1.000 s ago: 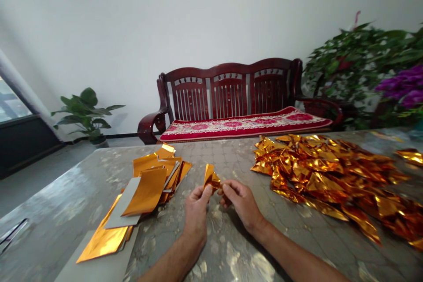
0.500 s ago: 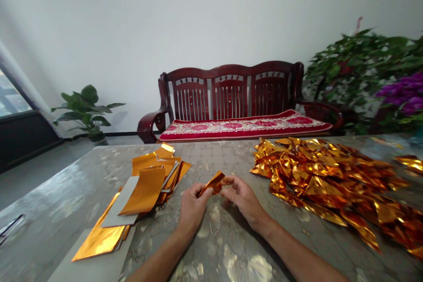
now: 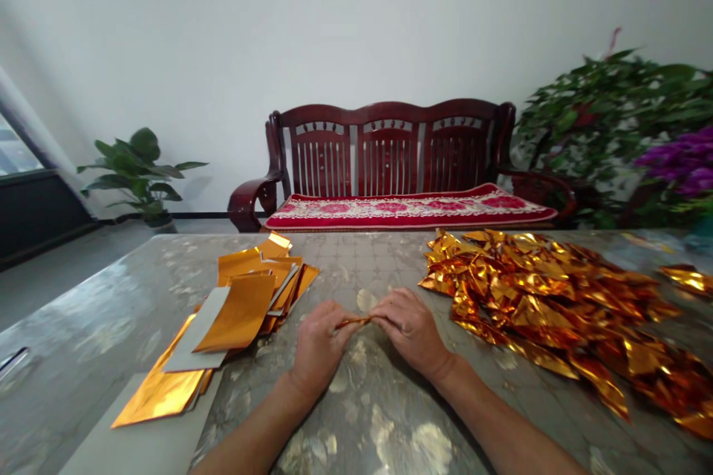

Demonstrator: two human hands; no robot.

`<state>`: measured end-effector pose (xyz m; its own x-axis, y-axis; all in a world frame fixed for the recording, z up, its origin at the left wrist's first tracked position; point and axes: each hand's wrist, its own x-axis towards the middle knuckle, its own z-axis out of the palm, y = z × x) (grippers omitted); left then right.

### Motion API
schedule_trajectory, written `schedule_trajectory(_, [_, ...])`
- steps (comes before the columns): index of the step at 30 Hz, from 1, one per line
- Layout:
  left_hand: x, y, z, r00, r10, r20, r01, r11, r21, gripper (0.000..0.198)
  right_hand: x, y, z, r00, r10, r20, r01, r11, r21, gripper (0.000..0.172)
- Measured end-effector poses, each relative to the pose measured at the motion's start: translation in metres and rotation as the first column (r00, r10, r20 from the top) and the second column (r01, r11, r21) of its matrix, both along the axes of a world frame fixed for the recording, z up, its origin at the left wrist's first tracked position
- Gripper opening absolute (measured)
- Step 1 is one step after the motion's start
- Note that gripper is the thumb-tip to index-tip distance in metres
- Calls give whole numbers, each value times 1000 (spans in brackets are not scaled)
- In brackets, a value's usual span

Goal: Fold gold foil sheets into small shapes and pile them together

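Note:
Between my two hands stretches a thin edge of gold foil paper [image 3: 356, 321], seen nearly edge-on. My left hand [image 3: 321, 344] pinches its left end between thumb and fingers. At the other end my right hand [image 3: 411, 329] pinches it too, fingers bent together. Most of the paper is hidden by the fingers. To the left lie flat gold foil sheets [image 3: 237, 314] in loose, fanned stacks, some with the grey back up. On the right spreads a heap of folded gold foil pieces [image 3: 535, 297], shiny and pointed.
The grey patterned table [image 3: 384, 393] carries everything. Behind it stands a dark wooden bench [image 3: 390, 156] with a red floral cushion [image 3: 401, 209]. Potted plants [image 3: 143, 171] flank it. A dark slim object [image 3: 12, 362] lies at the left edge, clear plastic [image 3: 649, 249] at the far right.
The foil paper has turned from an upright, slanted face to a thin level strip. My right hand has closed more over its end. The view has shifted slightly.

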<state>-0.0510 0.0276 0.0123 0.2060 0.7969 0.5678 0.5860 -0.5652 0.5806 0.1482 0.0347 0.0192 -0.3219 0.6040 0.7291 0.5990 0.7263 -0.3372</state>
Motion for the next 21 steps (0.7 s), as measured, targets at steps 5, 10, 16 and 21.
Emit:
schedule_trajectory(5, [-1, 2, 0, 974, -18, 227, 27, 999, -37, 13, 2, -2, 4, 996, -12, -85, 18, 998, 67, 9])
schedule_trajectory(10, [1, 1, 5, 922, -66, 383, 89, 995, -44, 13, 1, -5, 5, 994, 1, -109, 6, 998, 63, 11])
schedule_trajectory(16, [7, -5, 8, 875, 11, 485, 31, 996, -79, 5, -1, -4, -2, 987, 28, -158, -34, 999, -35, 10])
schedule_trajectory(21, [10, -13, 12, 870, -36, 492, 66, 997, -42, 6, -2, -2, -5, 974, 33, -223, -56, 994, -96, 10])
